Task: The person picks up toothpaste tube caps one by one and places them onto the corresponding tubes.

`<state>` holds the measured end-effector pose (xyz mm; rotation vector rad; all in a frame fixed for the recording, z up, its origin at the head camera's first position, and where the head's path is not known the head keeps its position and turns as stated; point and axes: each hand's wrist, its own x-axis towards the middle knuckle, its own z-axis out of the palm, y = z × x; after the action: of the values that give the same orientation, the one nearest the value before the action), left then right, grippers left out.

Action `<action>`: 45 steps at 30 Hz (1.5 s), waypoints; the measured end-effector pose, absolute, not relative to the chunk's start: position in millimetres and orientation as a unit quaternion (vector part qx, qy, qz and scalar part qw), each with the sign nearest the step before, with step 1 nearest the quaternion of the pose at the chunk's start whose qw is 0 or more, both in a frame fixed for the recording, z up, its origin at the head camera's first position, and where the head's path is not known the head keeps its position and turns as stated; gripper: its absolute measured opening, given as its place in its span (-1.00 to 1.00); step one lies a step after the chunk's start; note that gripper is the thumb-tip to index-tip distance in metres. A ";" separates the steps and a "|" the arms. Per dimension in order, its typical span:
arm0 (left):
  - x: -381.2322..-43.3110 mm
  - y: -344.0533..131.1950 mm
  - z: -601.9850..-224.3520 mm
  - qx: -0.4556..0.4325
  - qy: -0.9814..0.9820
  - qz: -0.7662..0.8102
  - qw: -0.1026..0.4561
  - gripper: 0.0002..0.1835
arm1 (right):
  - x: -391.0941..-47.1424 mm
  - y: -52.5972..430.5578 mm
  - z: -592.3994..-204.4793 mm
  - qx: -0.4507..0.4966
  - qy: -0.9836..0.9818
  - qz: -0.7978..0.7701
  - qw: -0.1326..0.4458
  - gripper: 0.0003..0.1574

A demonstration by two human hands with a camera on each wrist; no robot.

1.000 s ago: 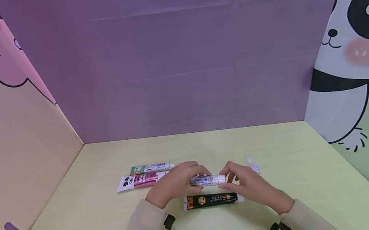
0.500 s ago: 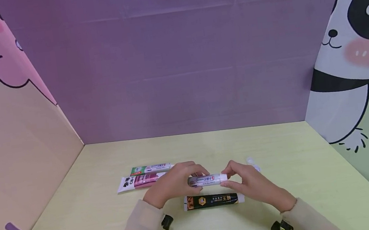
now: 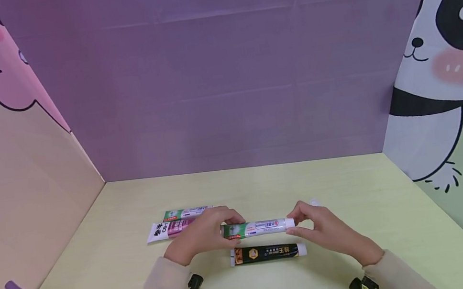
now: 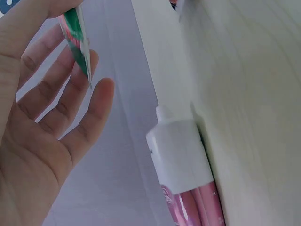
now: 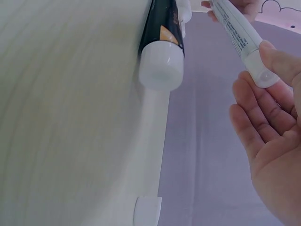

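Observation:
A green-and-white toothpaste tube [image 3: 259,228] lies level between my two hands, above the table. My left hand [image 3: 208,234] pinches its flat green end; in the left wrist view that crimped end [image 4: 77,42] sits at the thumb, with the other fingers spread. My right hand [image 3: 324,227] pinches the white cap [image 5: 258,70] between thumb and fingers. Just in front lies a black toothpaste tube [image 3: 266,253], its white cap on. Left of them is a pink-and-white toothpaste tube [image 3: 170,229], partly behind my left hand; the left wrist view shows its bare nozzle [image 4: 162,114].
Another green-and-white tube [image 3: 185,213] lies behind the pink one. A small white cap [image 3: 314,202] shows beyond my right hand. The purple panel [image 3: 233,91] closes off the table's [image 3: 100,276] back, with printed panels at both sides.
My left hand has shifted left to the tube's flat end, uncovering its green part. My right hand and the tube have moved slightly right, and the hands are farther apart.

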<state>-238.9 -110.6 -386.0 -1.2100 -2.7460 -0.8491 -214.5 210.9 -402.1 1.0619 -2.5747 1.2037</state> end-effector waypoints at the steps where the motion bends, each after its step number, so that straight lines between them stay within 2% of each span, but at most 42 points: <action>1: -239.0 -111.7 -386.5 -0.388 -0.880 -0.272 0.013 -0.62 | -214.6 211.7 -402.1 0.347 -0.849 0.396 0.053 -0.78; 11: -237.4 -113.3 -391.9 -0.378 -0.880 -0.287 0.000 -0.59 | -217.2 216.5 -406.0 0.326 -0.858 0.394 0.045 -0.76; 25: -239.2 -107.2 -397.7 -0.393 -0.883 -0.256 0.027 -0.61 | -219.5 216.8 -410.6 0.294 -0.874 0.386 0.035 -0.76; 45: -245.6 -100.4 -409.2 -0.391 -0.887 -0.244 -0.013 -0.65 | -224.9 209.9 -417.3 0.261 -0.892 0.369 -0.023 -0.82</action>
<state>-245.6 -100.4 -409.2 -1.2400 -2.8104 -0.7724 -224.9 209.9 -417.3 0.8336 -2.8430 1.1763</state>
